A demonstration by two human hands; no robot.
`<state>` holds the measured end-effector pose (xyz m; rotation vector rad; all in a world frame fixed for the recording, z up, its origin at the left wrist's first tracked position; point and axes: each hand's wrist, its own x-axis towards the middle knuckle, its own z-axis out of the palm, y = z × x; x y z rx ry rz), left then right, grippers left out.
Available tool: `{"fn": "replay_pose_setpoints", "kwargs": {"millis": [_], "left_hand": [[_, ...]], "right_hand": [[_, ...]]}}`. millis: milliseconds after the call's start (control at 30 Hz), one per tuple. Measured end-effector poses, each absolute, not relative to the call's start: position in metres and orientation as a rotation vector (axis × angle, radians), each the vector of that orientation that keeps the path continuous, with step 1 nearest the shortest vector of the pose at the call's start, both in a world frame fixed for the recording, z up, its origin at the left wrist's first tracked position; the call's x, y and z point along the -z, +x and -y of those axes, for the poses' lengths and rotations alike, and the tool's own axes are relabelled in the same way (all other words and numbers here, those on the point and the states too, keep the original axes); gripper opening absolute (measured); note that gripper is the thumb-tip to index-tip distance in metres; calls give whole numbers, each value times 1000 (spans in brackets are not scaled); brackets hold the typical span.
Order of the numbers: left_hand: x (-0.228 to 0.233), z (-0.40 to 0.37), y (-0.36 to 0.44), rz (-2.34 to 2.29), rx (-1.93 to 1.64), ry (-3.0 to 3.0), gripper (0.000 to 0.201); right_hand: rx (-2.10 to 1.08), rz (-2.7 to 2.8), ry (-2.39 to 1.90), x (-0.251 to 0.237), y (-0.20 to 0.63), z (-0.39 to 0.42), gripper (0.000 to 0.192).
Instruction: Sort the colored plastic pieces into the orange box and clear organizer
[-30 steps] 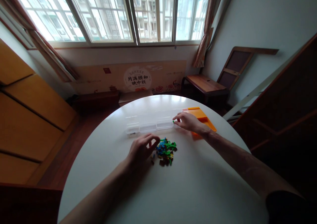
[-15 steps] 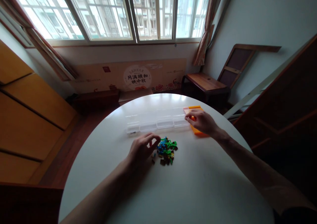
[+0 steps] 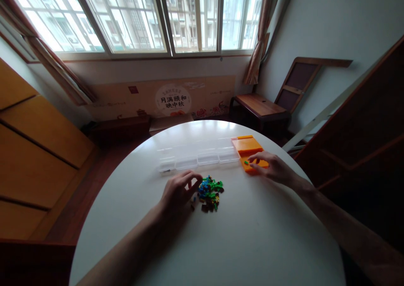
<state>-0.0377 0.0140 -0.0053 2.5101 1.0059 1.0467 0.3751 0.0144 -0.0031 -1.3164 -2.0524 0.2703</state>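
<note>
My left hand (image 3: 182, 188) rests at the left side of a small pile of toy bricks (image 3: 211, 193) in blue, green, brown and yellow. Its thumb and index finger curl together in a pinch at the pile's edge; whatever is between the tips is too small to make out. My right hand (image 3: 273, 167) hovers over the near compartment of the orange box (image 3: 249, 143), thumb and fingers apart. Just left of those fingertips, a small green brick (image 3: 246, 162) lies in that compartment.
A clear plastic case (image 3: 186, 163) with several compartments stands left of the orange box, touching or very near it. A small dark piece shows in its leftmost compartment. The round white table (image 3: 252, 235) carries everything. Beyond it stands a wooden chair (image 3: 263, 105).
My right hand has moved right and nearer to me, from above the clear case's right end to the orange compartment, where a green brick now shows. My left hand has hardly moved.
</note>
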Motion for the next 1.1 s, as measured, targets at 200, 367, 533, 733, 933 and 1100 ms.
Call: {"fn": "replay_pose_setpoints", "kwargs": {"millis": [200, 367, 533, 733, 933, 1100], "left_hand": [[5, -14, -39, -999, -1017, 2510, 11], [3, -12, -40, -996, -1012, 2515, 11], [4, -13, -43, -1003, -1016, 2534, 11], [6, -13, -44, -1014, -998, 2538, 12], [2, -10, -41, -1025, -987, 2530, 10], [1, -9, -41, -1033, -990, 2517, 10]], "right_hand": [[-263, 2190, -1249, 10, 379, -7, 13], [-232, 2144, -1255, 18, 377, -22, 15], [-284, 2174, -1226, 14, 373, -31, 19], [-366, 2168, -1195, 14, 371, -30, 20], [-406, 2165, -1178, 13, 371, -26, 22], [-408, 2159, -1168, 10, 366, -23, 22]]}}
